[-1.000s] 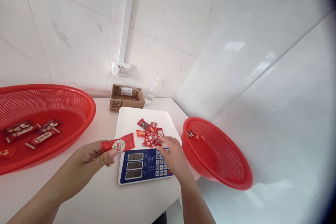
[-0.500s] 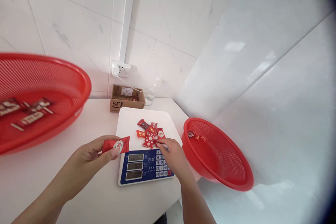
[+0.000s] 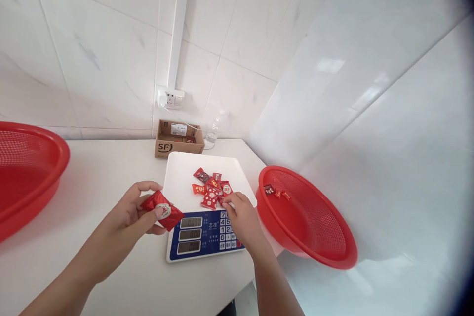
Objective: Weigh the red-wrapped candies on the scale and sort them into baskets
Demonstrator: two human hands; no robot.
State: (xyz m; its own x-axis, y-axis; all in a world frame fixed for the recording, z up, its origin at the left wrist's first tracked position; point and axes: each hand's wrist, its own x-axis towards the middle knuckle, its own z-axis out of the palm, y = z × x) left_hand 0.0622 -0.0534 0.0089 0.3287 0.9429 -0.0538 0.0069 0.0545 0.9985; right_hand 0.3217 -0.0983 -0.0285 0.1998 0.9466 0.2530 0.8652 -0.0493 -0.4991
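My left hand (image 3: 128,212) is closed on a long red snack packet (image 3: 163,209), held tilted just left of a blue-faced electronic scale (image 3: 204,233). On the scale's white platter (image 3: 181,173) lies a small heap of red wrapped candies (image 3: 211,188). My right hand (image 3: 240,217) rests over the scale's keypad, its fingertips pinched at the near edge of the heap; what they grip is too small to make out.
A red mesh basket (image 3: 314,222) with a few candies stands right of the scale. A larger red basket (image 3: 29,168) sits at the far left edge. A small cardboard box (image 3: 177,140), a clear bottle (image 3: 214,131) and a wall socket (image 3: 170,98) are behind.
The large left basket has been lifted and shifted left, partly out of view. My left hand has turned the long packet downward. My right hand stays at the candy heap.
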